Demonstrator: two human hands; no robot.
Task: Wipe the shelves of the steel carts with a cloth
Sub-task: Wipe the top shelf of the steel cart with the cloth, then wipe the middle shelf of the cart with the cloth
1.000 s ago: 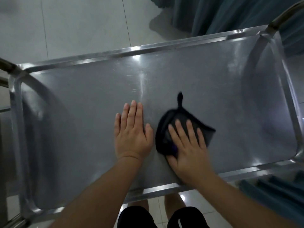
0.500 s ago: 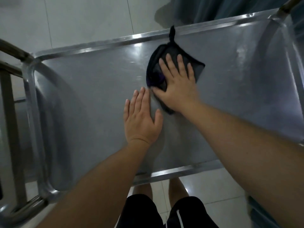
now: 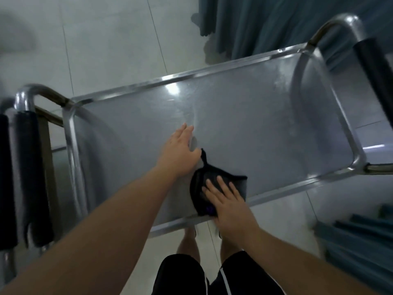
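Note:
The steel cart's top shelf (image 3: 265,128) fills the middle of the head view, shiny with a raised rim. A dark cloth (image 3: 214,177) lies on it close to the near rim, a thin tail of it pointing away from me. My right hand (image 3: 229,203) presses flat on the cloth with straight fingers, covering its near part. My left hand (image 3: 180,152) rests flat on the bare steel just left of the cloth and farther in.
Tubular handles with dark grips rise at the cart's left end (image 3: 32,171) and right end (image 3: 374,67). A teal curtain (image 3: 265,24) hangs beyond the far rim; more teal fabric (image 3: 357,237) lies at the lower right. Pale floor tiles surround the cart.
My right hand has dragged the cloth from the far rim back to the near rim. My left hand stays flat on the shelf. The view has tilted.

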